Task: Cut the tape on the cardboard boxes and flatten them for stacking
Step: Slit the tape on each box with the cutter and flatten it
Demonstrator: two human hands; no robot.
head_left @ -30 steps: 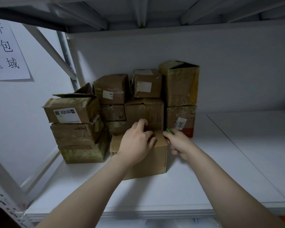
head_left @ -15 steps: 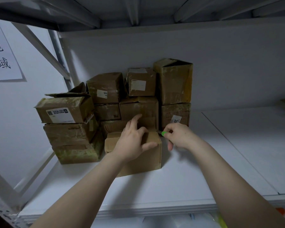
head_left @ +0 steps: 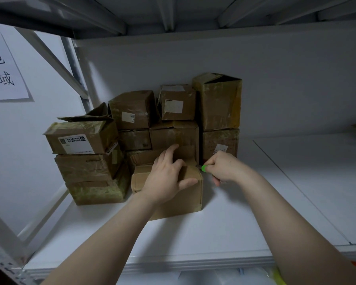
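View from a head camera, looking down at a white shelf [head_left: 245, 223] under a grey metal rack.

A small brown cardboard box [head_left: 179, 204] stood on the shelf, its flaps closed on top. The left hand [head_left: 167, 182] lay over the top of the box. Its fingers [head_left: 178, 164] were spread and bent across the top, the forefinger reaching towards the far edge. The thumb hooked over the near top edge, close to the right corner, so the hand held the box between thumb and fingers.

The right hand [head_left: 224, 167] was just right of the box, level with its top. Its fingers were curled tightly round a cutter [head_left: 203, 168], and only the cutter's bright green end showed past them. That green end sat just beside the box's upper right corner, at the far side. Whether a blade touched the cardboard could not be seen.

Directly behind the box and to its left rose a stack [head_left: 136, 112] of worn, taped brown boxes, several with white labels. The stack's nearest boxes touched or nearly touched the back of the box. Far to the left of the box, a paper sign [head_left: 4, 68] with large printed characters hung on the wall.
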